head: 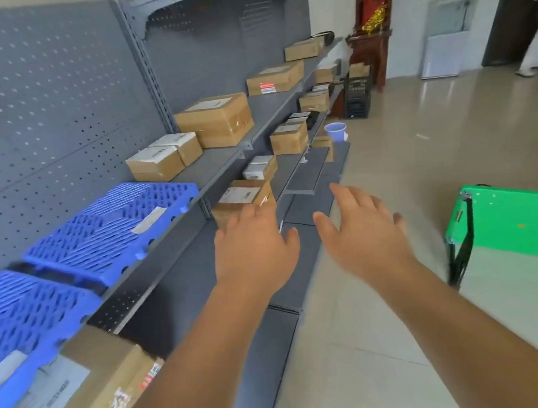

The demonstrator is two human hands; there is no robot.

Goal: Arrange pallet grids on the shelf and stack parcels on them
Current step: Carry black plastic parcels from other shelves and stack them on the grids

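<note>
Far to the left of my hands rises the grey steel back panel (29,114), punched all over with small holes. Below it, on the middle shelf (219,167), lie two blue plastic pallet grids: the near grid (13,313) at the far left and the far grid (111,230) just beyond it, a dark gap between them. Both are flat moulded slabs, ribbed and slotted on top, with rounded scallops along the front edge, and each bears a pale paper label. Lower than the near grid, left of my left forearm, a brown cardboard parcel (91,395) shows a white shipping label and scuffed, peeling tape. Beyond the far grid, on the same shelf, two small taped cartons (160,161) sit side by side, then a bigger box (216,120) with glossy tape on its face.

My left hand (256,249) is stretched out flat, back up, fingers loosely spread, gripping nothing. Its fingertips overlap a labelled carton (243,196) on the lower shelf; I cannot tell whether they touch it. My right hand (363,236), just beside the left but apart from it, is wide too, fingers fanned and thumb out, empty, above dark matte shelf plates. Well to its right stands a smooth, bright green plastic panel (521,227) with a black bar at its left edge, on pale glossy floor tiles (423,151).
</note>
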